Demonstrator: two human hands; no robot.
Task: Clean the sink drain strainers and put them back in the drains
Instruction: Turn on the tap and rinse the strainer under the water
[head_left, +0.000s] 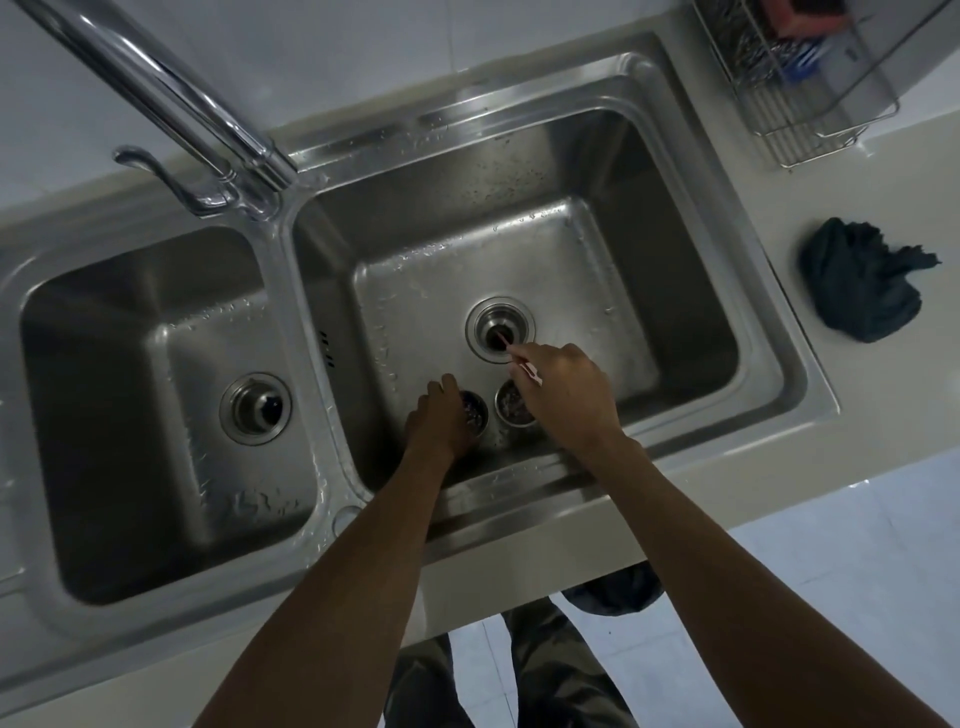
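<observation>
Two small round stainless-steel basket strainers, lying side by side on the floor of the right basin: left strainer (475, 410) at about 7 o'clock from the open drain, right strainer (514, 402) at about 6 o'clock; both show dark residue inside, so cleaning is judged unfinished.

Left hand (439, 418): laid over the left strainer, fingers curled around its rim; a firm grip cannot be confirmed.

Right hand (566, 387): fingers pressed together on a thin red-and-white stick-like tool (519, 361), its tip reaching into the round steel drain opening (500, 330) of the right basin; the tool's kind is too small to tell.

Step in hand, as judged: picking at the open drain, strainers out and waiting.

Next move calls for: lifting one strainer, clearing its residue, then seating it level in its drain.

Surroundings: double stainless-steel sink (727, 291), wet with droplets; left basin drain (255, 408) at 9 o'clock, dark inside, its state unclear; chrome faucet (171, 98) at 11 o'clock; crumpled dark cloth (862, 280) on the pale surface (883, 415) at 3 o'clock; wire rack (810, 88) at 1 o'clock.
</observation>
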